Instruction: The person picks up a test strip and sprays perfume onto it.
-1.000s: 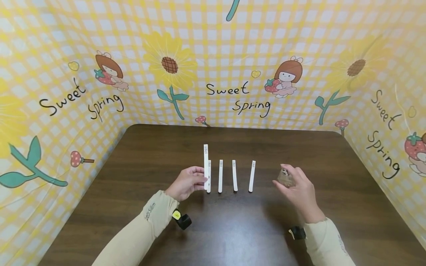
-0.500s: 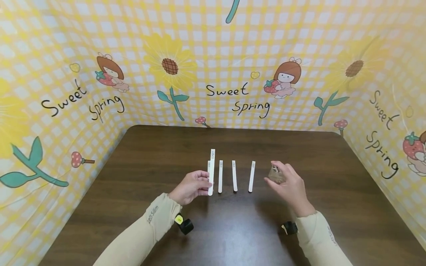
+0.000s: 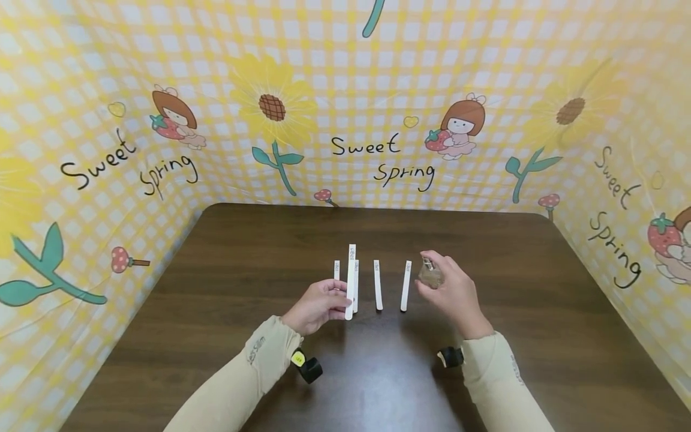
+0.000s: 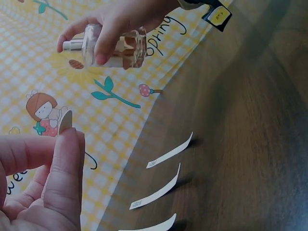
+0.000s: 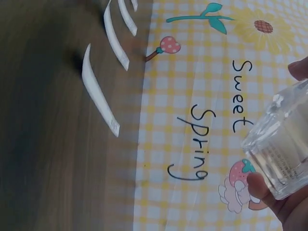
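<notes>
I am pinching one white strip [image 3: 351,277] upright in my left hand [image 3: 318,305], lifting it clear of the strips lying in a row on the desk [image 3: 216,288]. My right hand [image 3: 450,291] is gripping the small glass spray bottle [image 3: 430,275], its nozzle seemingly turning toward the strip.
</notes>
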Motion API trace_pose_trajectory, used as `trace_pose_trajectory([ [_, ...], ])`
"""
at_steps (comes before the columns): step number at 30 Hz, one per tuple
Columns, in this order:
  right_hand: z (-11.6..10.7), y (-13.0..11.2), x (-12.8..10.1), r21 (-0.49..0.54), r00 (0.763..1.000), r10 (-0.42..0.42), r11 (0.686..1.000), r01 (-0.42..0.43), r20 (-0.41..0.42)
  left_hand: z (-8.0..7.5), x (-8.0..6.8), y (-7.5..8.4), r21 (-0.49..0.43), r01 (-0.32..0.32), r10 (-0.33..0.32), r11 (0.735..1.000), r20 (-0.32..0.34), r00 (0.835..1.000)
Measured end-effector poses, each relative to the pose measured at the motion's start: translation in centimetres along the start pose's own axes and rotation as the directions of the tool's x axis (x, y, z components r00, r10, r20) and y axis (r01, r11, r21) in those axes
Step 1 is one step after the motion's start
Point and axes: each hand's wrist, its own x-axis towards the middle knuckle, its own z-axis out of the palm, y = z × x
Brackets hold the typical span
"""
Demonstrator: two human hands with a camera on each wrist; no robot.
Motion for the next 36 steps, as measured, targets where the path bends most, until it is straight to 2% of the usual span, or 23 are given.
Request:
trace_pose_trajectory([
  [7,1.7,-1.1,1.0,0.008,0.999,0.029,1.000,-0.029,0.020,0.4,0.2,0.0,0.036,0.023,-0.023,0.999,0.000,1.000],
  [13,2.7,-1.7,1.6,-0.001,1.000,0.005,1.000,-0.005,0.019,1.1,0.3,0.3,0.052,0.029,-0.029,0.998,-0.008,1.000],
  [28,3.8,-2.7,2.0,-0.107,0.998,0.019,0.994,-0.025,-0.058,2.9,0.5,0.8,0.108,0.042,-0.040,0.993,-0.023,0.999],
  [36,4.1,-3.2,2.2,-0.136,0.998,-0.026,0.991,0.017,-0.062,3.3,0.5,0.9,0.111,0.033,-0.031,0.993,-0.016,0.999],
])
